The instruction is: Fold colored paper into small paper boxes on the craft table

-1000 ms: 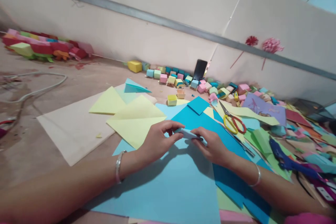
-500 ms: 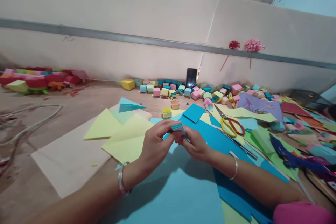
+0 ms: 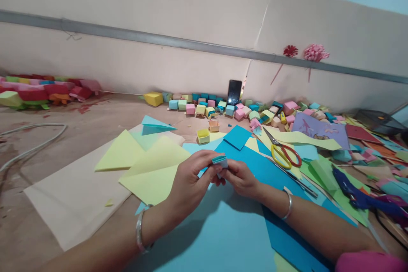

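Observation:
A small folded piece of light-blue paper is pinched between both hands, above a large light-blue sheet. My left hand grips it from the left, thumb in front and fingers behind. From the right, my right hand closes on its other side; some fingertips are hidden behind the paper. Just beyond the hands sit a small yellow paper box and a small peach paper box. A folded darker-blue square lies to their right.
Scissors with yellow and red handles lie at right, near a blue glue gun. Yellow sheets lie at left. Several paper cubes line the wall, with a phone leaning there. A white cable curves at far left.
The folded light-blue paper is tipped so more of its layered top edge shows. Both hands keep hold of it and sit slightly lower and further right in view; the camera has shifted a little.

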`<state>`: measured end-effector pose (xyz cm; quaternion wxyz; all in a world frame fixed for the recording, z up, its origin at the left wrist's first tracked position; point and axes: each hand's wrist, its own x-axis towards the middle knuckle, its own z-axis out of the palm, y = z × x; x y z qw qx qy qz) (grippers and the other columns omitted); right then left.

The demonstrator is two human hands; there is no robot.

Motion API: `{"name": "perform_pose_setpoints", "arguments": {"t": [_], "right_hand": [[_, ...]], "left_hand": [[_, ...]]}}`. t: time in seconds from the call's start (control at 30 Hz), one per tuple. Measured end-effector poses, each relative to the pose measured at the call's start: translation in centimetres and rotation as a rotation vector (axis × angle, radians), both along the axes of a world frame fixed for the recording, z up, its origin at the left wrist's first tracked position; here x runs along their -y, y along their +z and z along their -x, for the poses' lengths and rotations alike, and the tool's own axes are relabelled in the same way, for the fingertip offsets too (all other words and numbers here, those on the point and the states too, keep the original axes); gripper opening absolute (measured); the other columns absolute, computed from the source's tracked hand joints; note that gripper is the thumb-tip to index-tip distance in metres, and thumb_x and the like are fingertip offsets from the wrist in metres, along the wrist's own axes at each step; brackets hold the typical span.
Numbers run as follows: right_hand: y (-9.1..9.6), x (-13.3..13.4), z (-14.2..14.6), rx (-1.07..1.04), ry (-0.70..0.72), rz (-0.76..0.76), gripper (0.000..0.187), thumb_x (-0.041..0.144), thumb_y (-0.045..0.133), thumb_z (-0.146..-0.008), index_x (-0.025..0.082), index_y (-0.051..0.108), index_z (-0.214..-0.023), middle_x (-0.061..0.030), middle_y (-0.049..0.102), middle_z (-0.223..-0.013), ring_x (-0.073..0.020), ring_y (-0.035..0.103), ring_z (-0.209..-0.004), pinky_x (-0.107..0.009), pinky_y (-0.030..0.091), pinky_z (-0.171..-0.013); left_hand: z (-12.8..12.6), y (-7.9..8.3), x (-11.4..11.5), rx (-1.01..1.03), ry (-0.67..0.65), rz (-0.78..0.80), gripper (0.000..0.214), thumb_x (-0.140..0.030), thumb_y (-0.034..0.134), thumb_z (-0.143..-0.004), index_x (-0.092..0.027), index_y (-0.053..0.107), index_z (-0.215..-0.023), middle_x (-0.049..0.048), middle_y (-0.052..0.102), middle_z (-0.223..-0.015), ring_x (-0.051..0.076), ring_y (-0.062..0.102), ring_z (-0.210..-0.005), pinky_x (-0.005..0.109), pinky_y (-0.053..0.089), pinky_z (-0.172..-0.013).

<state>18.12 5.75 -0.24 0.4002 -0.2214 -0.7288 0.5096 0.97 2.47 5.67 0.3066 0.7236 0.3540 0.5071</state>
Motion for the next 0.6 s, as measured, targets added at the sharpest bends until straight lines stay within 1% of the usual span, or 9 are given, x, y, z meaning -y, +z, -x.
{"name": "perform_pose_setpoints", "arguments": {"t": [0.1, 0.2, 0.27, 0.3, 0.37, 0.43, 0.5, 0.53, 0.6], "right_hand": [[0.0, 0.1, 0.1, -0.014, -0.025, -0.009, 0.029, 0.039, 0.049, -0.095, 0.016, 0.061, -0.082, -0.0033, 0.066, -0.073, -0.0097, 0.058, -0.059, -0.022, 0.048, -0.054], [0.4, 0.0, 0.1, 0.037, -0.023, -0.068, 0.031, 0.039, 0.047, -0.095, 0.016, 0.061, -0.080, -0.0028, 0.067, -0.071, -0.0102, 0.060, -0.058, -0.022, 0.049, -0.054], [0.9, 0.0, 0.0, 0.114, -0.065, -0.200, 0.028, 0.039, 0.050, -0.093, 0.017, 0.061, -0.082, -0.0033, 0.068, -0.074, -0.0116, 0.062, -0.063, -0.023, 0.051, -0.058], [1.3, 0.1, -0.1, 0.145, -0.117, -0.285, 0.024, 0.039, 0.055, -0.091, 0.017, 0.062, -0.087, -0.0047, 0.069, -0.081, -0.0132, 0.063, -0.069, -0.025, 0.052, -0.062], [2.3, 0.2, -0.6, 0.146, -0.270, -0.449, 0.025, 0.036, 0.062, -0.086, 0.017, 0.060, -0.102, -0.0091, 0.068, -0.100, -0.0172, 0.063, -0.084, -0.029, 0.053, -0.070], [3.6, 0.4, -1.2, 0.098, -0.414, -0.580, 0.032, 0.028, 0.062, -0.085, 0.018, 0.055, -0.114, -0.0123, 0.062, -0.114, -0.0200, 0.060, -0.098, -0.033, 0.053, -0.076], [5.0, 0.7, -1.9, 0.099, -0.487, -0.723, 0.029, 0.017, 0.060, -0.085, 0.019, 0.055, -0.113, -0.0113, 0.060, -0.113, -0.0205, 0.057, -0.103, -0.035, 0.052, -0.082], [5.6, 0.9, -2.1, 0.115, -0.495, -0.798, 0.028, 0.013, 0.060, -0.083, 0.020, 0.056, -0.110, -0.0106, 0.060, -0.111, -0.0204, 0.057, -0.102, -0.036, 0.052, -0.083], [6.5, 1.3, -2.4, 0.157, -0.486, -0.924, 0.023, 0.010, 0.059, -0.083, 0.019, 0.059, -0.104, -0.0101, 0.058, -0.109, -0.0199, 0.057, -0.098, -0.036, 0.052, -0.080]], "left_hand": [[0.0, 0.1, 0.2, -0.010, 0.010, -0.045, 0.019, -0.015, 0.056, -0.089, -0.022, 0.071, -0.096, 0.0028, 0.068, -0.093, 0.011, 0.065, -0.076, 0.019, 0.053, -0.063], [0.0, -0.1, 0.1, -0.072, 0.026, -0.091, 0.020, -0.018, 0.055, -0.090, -0.023, 0.072, -0.100, 0.0029, 0.070, -0.086, 0.014, 0.065, -0.079, 0.023, 0.054, -0.068], [0.1, -0.2, 0.0, -0.096, 0.052, -0.146, 0.021, -0.019, 0.056, -0.090, -0.024, 0.071, -0.103, 0.0030, 0.072, -0.087, 0.015, 0.066, -0.081, 0.026, 0.054, -0.072], [0.1, -0.3, 0.0, -0.108, 0.067, -0.174, 0.021, -0.019, 0.056, -0.090, -0.024, 0.071, -0.104, 0.0031, 0.073, -0.090, 0.015, 0.066, -0.083, 0.027, 0.053, -0.074], [0.2, -0.3, -0.2, -0.135, 0.098, -0.225, 0.022, -0.019, 0.057, -0.089, -0.025, 0.070, -0.106, 0.0035, 0.073, -0.095, 0.016, 0.066, -0.087, 0.028, 0.053, -0.077], [0.2, -0.3, -0.3, -0.168, 0.120, -0.265, 0.023, -0.019, 0.058, -0.089, -0.024, 0.069, -0.109, 0.0037, 0.073, -0.094, 0.016, 0.066, -0.087, 0.029, 0.053, -0.077], [0.2, -0.4, -0.3, -0.191, 0.130, -0.302, 0.024, -0.018, 0.058, -0.089, -0.023, 0.068, -0.110, 0.0041, 0.073, -0.092, 0.017, 0.066, -0.085, 0.030, 0.053, -0.076], [0.2, -0.4, -0.3, -0.202, 0.128, -0.318, 0.024, -0.018, 0.058, -0.089, -0.023, 0.068, -0.110, 0.0042, 0.073, -0.091, 0.017, 0.065, -0.085, 0.030, 0.053, -0.075], [0.1, -0.5, -0.2, -0.222, 0.122, -0.339, 0.025, -0.017, 0.057, -0.089, -0.023, 0.067, -0.111, 0.0044, 0.073, -0.090, 0.017, 0.065, -0.084, 0.031, 0.054, -0.075]]}}
